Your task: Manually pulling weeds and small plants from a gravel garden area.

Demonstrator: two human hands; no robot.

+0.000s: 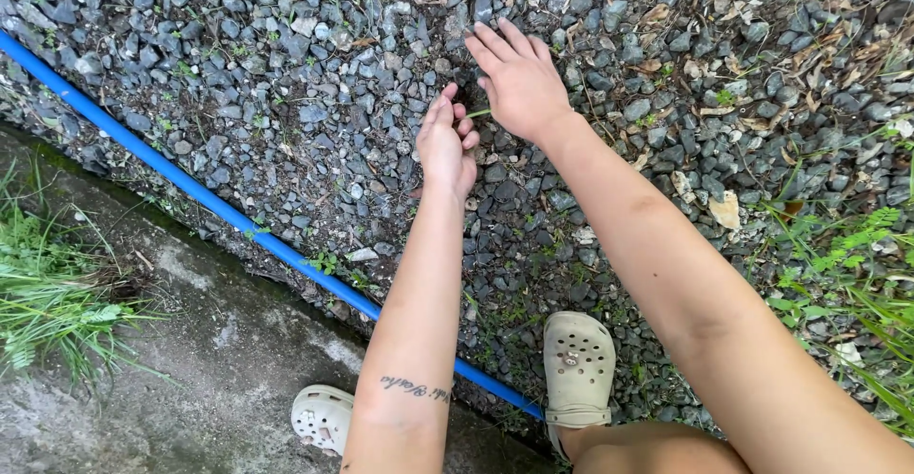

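My left hand (446,141) reaches out over grey gravel (286,84), fingers curled together near a small green weed stem (479,112) that shows between both hands. My right hand (519,79) lies just beyond it, fingers spread and pressed flat on the stones. The stem's base is hidden between the two hands, so whether the left fingers pinch it is unclear.
A blue pipe (190,188) runs diagonally along the gravel's edge. A concrete strip (190,369) lies at lower left with grass (48,293). My feet wear pale clogs (578,369). Dry leaves and green plants (847,255) are at the right.
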